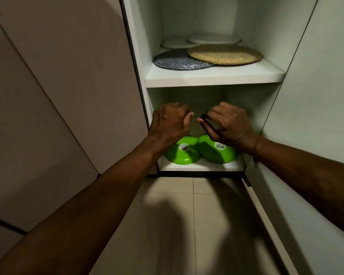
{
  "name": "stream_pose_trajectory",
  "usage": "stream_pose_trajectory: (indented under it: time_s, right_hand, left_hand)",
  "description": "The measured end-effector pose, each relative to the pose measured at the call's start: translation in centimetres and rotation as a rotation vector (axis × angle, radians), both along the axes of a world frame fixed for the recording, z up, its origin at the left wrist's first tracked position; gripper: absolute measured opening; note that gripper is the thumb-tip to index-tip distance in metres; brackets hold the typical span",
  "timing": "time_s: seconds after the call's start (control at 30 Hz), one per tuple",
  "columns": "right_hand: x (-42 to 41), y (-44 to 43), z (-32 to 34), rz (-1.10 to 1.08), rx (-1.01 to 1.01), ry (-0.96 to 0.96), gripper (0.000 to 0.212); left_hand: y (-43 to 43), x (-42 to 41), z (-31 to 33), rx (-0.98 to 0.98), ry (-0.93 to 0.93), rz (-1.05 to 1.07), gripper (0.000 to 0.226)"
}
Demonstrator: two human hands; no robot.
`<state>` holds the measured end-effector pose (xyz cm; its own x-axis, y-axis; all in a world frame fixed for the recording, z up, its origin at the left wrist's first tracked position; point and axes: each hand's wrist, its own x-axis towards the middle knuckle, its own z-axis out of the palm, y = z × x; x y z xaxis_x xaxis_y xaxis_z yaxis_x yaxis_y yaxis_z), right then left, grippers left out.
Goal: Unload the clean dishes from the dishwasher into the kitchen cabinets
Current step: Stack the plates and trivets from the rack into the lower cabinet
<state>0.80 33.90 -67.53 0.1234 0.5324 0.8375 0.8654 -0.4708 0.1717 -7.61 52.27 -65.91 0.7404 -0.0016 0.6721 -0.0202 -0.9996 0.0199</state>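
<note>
Two green bowls lie upside down, side by side, on the bottom shelf (203, 165) of an open white cabinet: the left bowl (182, 154) and the right bowl (216, 152), each with a round sticker on its base. My left hand (170, 122) hovers just above the left bowl with its fingers loosely curled and nothing in it. Over the right bowl, my right hand (226, 124) hangs with its fingers bent down and its thumb pointing left, also holding nothing. Neither hand touches a bowl.
The upper shelf (213, 76) carries a grey round mat (175, 61), a woven straw mat (224, 54) and pale plates (213, 39) behind. The cabinet door (310, 96) stands open at the right. A closed cabinet front (68, 76) is at the left, tiled floor (177, 225) below.
</note>
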Motion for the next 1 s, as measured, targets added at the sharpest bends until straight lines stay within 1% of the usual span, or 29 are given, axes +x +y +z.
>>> stream_pose_trajectory:
  time_s: [0.13, 0.2, 0.27, 0.33, 0.4, 0.43, 0.5, 0.6, 0.67, 0.73, 0.83, 1.0]
  right_hand:
    - [-0.9, 0.4, 3.6, 0.064, 0.105, -0.094, 0.020]
    - [-1.2, 0.6, 5.3, 0.053, 0.152, -0.116, 0.020]
    - [-1.2, 0.6, 7.0, 0.006, 0.190, -0.135, 0.022]
    - [-0.7, 0.5, 8.4, -0.087, 0.217, -0.123, 0.023]
    - [0.2, 0.4, 9.4, -0.231, 0.189, -0.028, 0.028]
    - [0.6, 0.3, 9.7, -0.301, 0.156, 0.057, 0.035]
    - [1.2, -0.1, 9.9, -0.380, 0.084, 0.215, 0.048]
    - [1.7, -0.3, 9.8, -0.390, -0.012, 0.359, 0.060]
    - [1.8, -0.2, 9.9, -0.374, -0.051, 0.428, 0.063]
    - [1.7, -0.1, 10.1, -0.374, -0.062, 0.449, 0.064]
    - [1.4, -0.2, 10.5, -0.382, -0.050, 0.409, 0.062]
    - [1.1, -0.7, 10.7, -0.412, -0.023, 0.360, 0.061]
  left_hand:
    - [-0.1, -0.6, 2.7, 0.023, -0.207, -0.057, 0.019]
    - [-0.2, -0.5, 4.4, 0.023, -0.312, -0.109, 0.016]
    - [-0.2, 0.0, 6.4, 0.004, -0.358, -0.151, 0.016]
    - [0.3, 1.0, 8.1, -0.040, -0.308, -0.132, 0.030]
    - [0.9, 1.9, 9.1, -0.075, -0.211, -0.078, 0.043]
    - [1.1, 2.2, 9.2, -0.062, -0.182, -0.070, 0.044]
    - [1.1, 2.5, 9.0, -0.019, -0.141, -0.102, 0.040]
    - [0.9, 2.4, 8.6, -0.025, -0.078, -0.109, 0.040]
    - [1.1, 2.6, 8.7, -0.044, -0.068, -0.088, 0.039]
    - [1.0, 2.5, 8.8, -0.048, -0.070, -0.076, 0.038]
    - [1.2, 2.5, 8.8, -0.046, -0.081, -0.068, 0.040]
    - [1.6, 2.3, 8.8, -0.071, -0.048, -0.038, 0.047]
